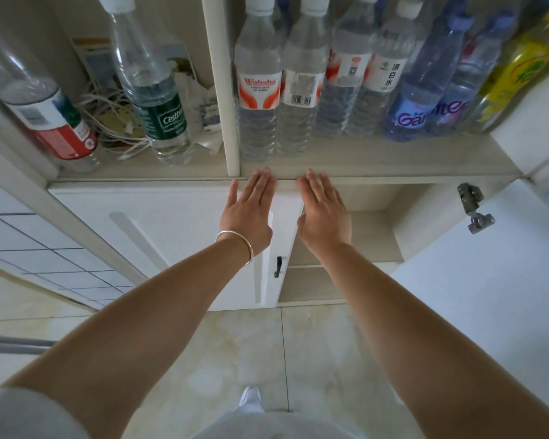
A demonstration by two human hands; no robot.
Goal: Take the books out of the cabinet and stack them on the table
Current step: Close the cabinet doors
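Both the left hand and right hand lie flat, open and empty at the pale wooden cabinet shelf edge. No books visible; probably stiff, weighty, best gripped by spines.

Bottles: clear glossy plastic, paper-like printed labels
Far-right bottle: yellow glossy plastic wrap
Shelf: pale wood-look board, matt
Left door: white, smooth, satin sheen
Hinge: grey metal, dull
Bracelet: polished silver-coloured metal
Floor: glossy cream tile
Cords: white plastic
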